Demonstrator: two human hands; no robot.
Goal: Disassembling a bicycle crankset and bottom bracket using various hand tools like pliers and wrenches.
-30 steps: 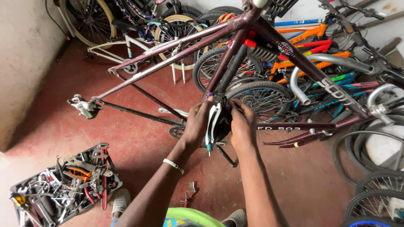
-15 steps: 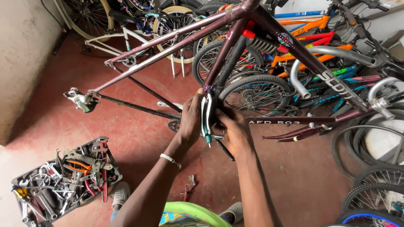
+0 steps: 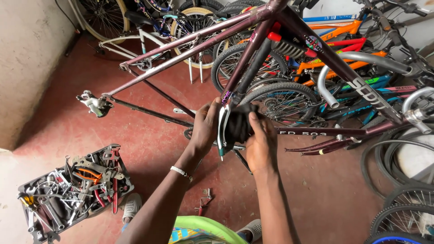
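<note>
Lower left of frame: open tool tray [image 3: 27,190], grey, crammed with wrenches, pliers with red and orange handles, loose metal parts; resting on red floor [image 3: 149,149].

Just right of tray, along bottom edge: sandalled foot [image 3: 131,207]; small red-handled tool [image 3: 204,202] lying on floor further right.

Centre left: rear dropout with derailleur [image 3: 95,104] at end of maroon bicycle frame [image 3: 190,47], frame inverted, tubes running up toward upper centre.

Centre: left hand [image 3: 205,126], bracelet [image 3: 181,171] at wrist, fingers curled against lower end of the frame's seat tube, touching a white-and-green lever-like part [image 3: 221,131] hanging there. Exactly what the fingers close on: cannot tell.

Just right of that: black cloth-like wad [image 3: 238,123] pressed between both hands at the bottom-bracket area.

Right hand [image 3: 261,144] clasped on the wad from the right, thumb up over its top edge, palm against it.

Behind hands: spoked wheel with black tyre [image 3: 282,101].

Right half of frame: stacked bicycles, orange frame [image 3: 343,31], blue frame [image 3: 375,83], grey handlebar tube [image 3: 375,61].

Lower right corner: loose tyres and rims [image 3: 407,203] leaning together.
</note>
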